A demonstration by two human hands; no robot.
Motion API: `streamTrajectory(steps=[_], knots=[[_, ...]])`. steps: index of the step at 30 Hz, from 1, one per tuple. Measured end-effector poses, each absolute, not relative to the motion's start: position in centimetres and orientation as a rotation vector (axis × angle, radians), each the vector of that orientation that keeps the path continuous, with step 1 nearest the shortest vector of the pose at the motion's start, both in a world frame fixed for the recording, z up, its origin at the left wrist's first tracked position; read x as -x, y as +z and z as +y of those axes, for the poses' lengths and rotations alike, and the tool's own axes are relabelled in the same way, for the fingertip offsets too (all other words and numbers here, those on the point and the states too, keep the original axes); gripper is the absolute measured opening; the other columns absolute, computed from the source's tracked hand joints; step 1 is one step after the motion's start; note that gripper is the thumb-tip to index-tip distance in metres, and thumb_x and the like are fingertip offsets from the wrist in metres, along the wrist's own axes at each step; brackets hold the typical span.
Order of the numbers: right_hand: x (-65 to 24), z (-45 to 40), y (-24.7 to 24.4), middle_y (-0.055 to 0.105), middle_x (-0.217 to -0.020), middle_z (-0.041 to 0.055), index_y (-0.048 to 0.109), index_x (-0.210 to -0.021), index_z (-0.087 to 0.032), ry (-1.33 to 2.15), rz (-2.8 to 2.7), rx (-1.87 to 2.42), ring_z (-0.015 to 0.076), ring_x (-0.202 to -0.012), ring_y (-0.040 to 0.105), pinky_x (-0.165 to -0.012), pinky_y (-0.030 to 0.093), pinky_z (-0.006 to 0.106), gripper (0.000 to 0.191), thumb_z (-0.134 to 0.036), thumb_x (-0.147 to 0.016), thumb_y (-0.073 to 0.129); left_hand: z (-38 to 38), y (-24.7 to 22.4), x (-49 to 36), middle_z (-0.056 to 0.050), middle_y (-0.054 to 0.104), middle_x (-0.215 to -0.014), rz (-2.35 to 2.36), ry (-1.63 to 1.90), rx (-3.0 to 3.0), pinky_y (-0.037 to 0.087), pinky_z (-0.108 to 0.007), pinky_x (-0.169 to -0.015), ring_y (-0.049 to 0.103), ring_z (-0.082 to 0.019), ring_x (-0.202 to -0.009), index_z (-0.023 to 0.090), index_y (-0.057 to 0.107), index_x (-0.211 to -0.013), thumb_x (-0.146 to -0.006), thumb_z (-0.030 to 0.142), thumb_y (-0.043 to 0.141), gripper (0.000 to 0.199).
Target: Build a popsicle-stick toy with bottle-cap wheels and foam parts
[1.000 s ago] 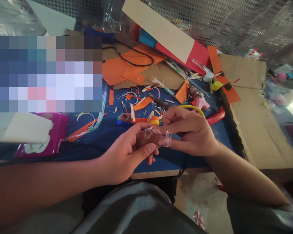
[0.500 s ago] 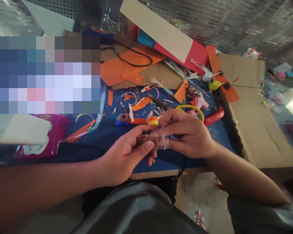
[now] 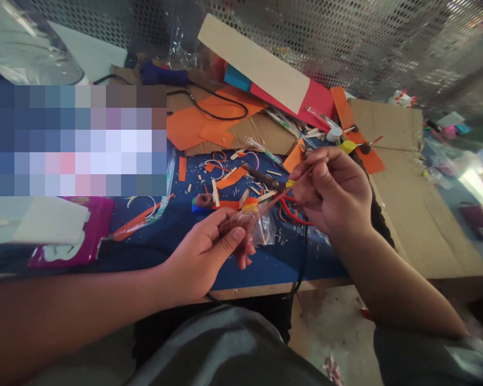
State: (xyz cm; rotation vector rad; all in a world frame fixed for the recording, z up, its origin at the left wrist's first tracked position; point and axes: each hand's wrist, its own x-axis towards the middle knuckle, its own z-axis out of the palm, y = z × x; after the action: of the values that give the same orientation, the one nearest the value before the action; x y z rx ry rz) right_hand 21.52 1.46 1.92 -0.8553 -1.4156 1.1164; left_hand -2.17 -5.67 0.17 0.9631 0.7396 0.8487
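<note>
My left hand is closed on a small clear plastic bag, pinching it between thumb and fingers. Up and to the right, my right hand pinches one end of a thin brownish strip. The strip slants down to the bag's mouth; its material is not clear, and its lower end is hidden by the bag and my left fingers. Scissors with yellow and red handles lie beyond, partly behind my right hand. A brown lump and a yellow piece rest just past my left hand.
Orange paper, cardboard and a blue-handled tool with a black cord cover the back and right. A magenta-and-white box stands at left beside a pixelated area. Scraps, sticks and plastic wrappers litter the blue surface.
My right hand has moved up and right, away from the bag, drawing out the brownish strip. My left hand keeps its grip on the bag. The scissors now show more.
</note>
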Motion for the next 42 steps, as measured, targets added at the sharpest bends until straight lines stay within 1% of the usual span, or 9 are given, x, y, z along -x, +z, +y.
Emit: streamTrajectory(steps=[3,8,12,17,22,26,30,37,42], knots=[[-21.5,1.8,1.8,0.077,-0.089,-0.0038,0.073,-0.121,-0.037,1.223,-1.415,0.807,0.0058,-0.041,0.024,-0.038,0.021,0.03,0.024,-0.047,-0.099,0.078,-5.6,0.1,2.1,-0.002,0.07,-0.089,0.726,0.855,-0.958,0.063,-0.034,-0.077,0.066,-0.013,-0.069,0.017,0.063,-0.096,-0.107,0.046,0.07,0.033],[-21.6,0.8,2.1,0.08,-0.105,0.0033,0.078,-0.125,-0.029,1.468,-1.536,0.792,0.0043,-0.044,0.034,-0.036,0.022,0.027,0.032,-0.051,-0.104,0.068,-5.6,0.1,2.2,-0.002,0.071,-0.091,0.729,0.849,-0.954,0.062,-0.033,-0.077,0.067,-0.012,-0.07,0.016,0.064,-0.098,-0.107,0.046,0.07,0.032],[-21.6,0.4,2.3,0.078,-0.094,0.0037,0.08,-0.131,-0.024,1.479,-1.754,0.809,0.0064,-0.054,0.05,-0.044,0.034,0.023,0.036,-0.043,-0.1,0.078,-5.6,0.0,2.2,-0.001,0.071,-0.09,0.746,0.855,-0.959,0.061,-0.032,-0.076,0.068,-0.012,-0.07,0.016,0.064,-0.099,-0.106,0.048,0.072,0.033],[-21.2,0.6,2.4,0.081,-0.089,0.0053,0.088,-0.109,-0.023,1.157,-1.886,0.855,0.0144,-0.073,0.069,-0.057,0.049,0.026,0.021,-0.035,-0.092,0.088,-5.7,0.0,2.2,-0.002,0.072,-0.091,0.747,0.852,-0.962,0.061,-0.033,-0.076,0.068,-0.012,-0.07,0.017,0.062,-0.1,-0.107,0.048,0.071,0.033],[-21.7,1.3,2.3,0.077,-0.086,-0.0011,0.078,-0.095,-0.028,1.125,-1.466,0.946,0.0068,-0.047,0.042,-0.044,0.033,0.029,0.018,-0.045,-0.096,0.084,-5.7,-0.1,2.2,-0.001,0.072,-0.089,0.745,0.847,-0.954,0.06,-0.033,-0.076,0.068,-0.012,-0.069,0.018,0.061,-0.096,-0.107,0.047,0.071,0.033],[-23.0,3.1,2.6,0.078,-0.108,-0.0046,0.068,-0.099,-0.033,1.277,-1.117,0.872,0.0045,-0.041,0.023,-0.04,0.021,0.031,0.011,-0.041,-0.101,0.075,-5.7,-0.1,2.2,0.0,0.072,-0.092,0.728,0.855,-0.948,0.062,-0.032,-0.076,0.068,-0.01,-0.069,0.017,0.062,-0.096,-0.107,0.045,0.072,0.032],[-23.1,3.3,2.7,0.068,-0.09,-0.0053,0.074,-0.107,-0.032,1.355,-1.139,0.85,0.0037,-0.041,0.026,-0.04,0.023,0.03,0.014,-0.031,-0.094,0.079,-5.8,-0.1,2.2,0.001,0.072,-0.092,0.72,0.864,-0.915,0.062,-0.03,-0.077,0.068,-0.009,-0.07,0.016,0.064,-0.097,-0.106,0.044,0.074,0.031],[-20.9,1.1,2.2,0.055,-0.078,-0.0029,0.068,-0.076,-0.019,1.558,-1.289,0.789,0.0036,-0.041,0.035,-0.042,0.02,0.028,0.044,-0.059,-0.094,0.077,-5.8,-0.1,2.3,0.001,0.071,-0.092,0.709,0.878,-0.905,0.059,-0.027,-0.074,0.069,-0.008,-0.07,0.016,0.064,-0.097,-0.105,0.043,0.075,0.031],[-20.5,1.3,2.1,0.067,-0.084,-0.0019,0.071,-0.088,-0.02,1.654,-1.157,0.865,0.0032,-0.041,0.036,-0.042,0.022,0.026,0.022,-0.042,-0.091,0.078,-5.7,0.0,2.2,0.001,0.07,-0.091,0.716,0.868,-0.954,0.059,-0.027,-0.076,0.067,-0.008,-0.072,0.016,0.063,-0.097,-0.107,0.033,0.072,0.021]])
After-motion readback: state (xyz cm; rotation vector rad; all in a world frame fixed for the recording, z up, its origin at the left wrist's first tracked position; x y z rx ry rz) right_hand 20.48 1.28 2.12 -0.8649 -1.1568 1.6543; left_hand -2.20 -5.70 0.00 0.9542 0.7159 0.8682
